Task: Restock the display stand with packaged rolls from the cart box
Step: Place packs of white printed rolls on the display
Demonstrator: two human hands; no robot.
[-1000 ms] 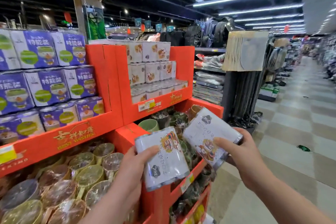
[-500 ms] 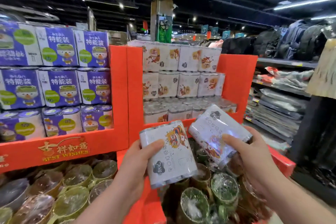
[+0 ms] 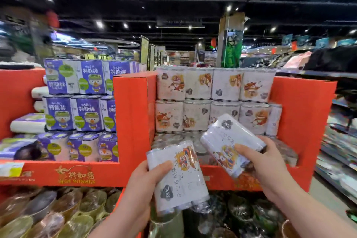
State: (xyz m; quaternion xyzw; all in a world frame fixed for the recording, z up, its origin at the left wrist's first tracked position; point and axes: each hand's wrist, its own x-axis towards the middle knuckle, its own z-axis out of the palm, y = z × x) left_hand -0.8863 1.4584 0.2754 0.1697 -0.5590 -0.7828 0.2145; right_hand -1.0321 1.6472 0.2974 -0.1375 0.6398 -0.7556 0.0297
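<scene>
My left hand (image 3: pixel 143 185) grips a white pack of rolls with a lion-dance print (image 3: pixel 177 176), held upright in front of the orange display stand (image 3: pixel 301 121). In my right hand (image 3: pixel 264 162) is a second white pack (image 3: pixel 229 143), tilted and raised toward the stand's right bay. That bay holds two stacked rows of matching white packs (image 3: pixel 214 100) at the back and a lower layer in front of them. The cart box is out of view.
The left bay is filled with purple roll packs (image 3: pixel 85 94). An orange divider wall (image 3: pixel 133 114) separates the two bays. Below the stand sit wrapped bowls (image 3: pixel 63 210) and cups. Shelves with folded goods (image 3: pixel 340 152) run along the right.
The view has swung closer and squarely onto the stand's right bay. Both hands have carried their packs up toward it, the right pack now in front of the stacked white packs.
</scene>
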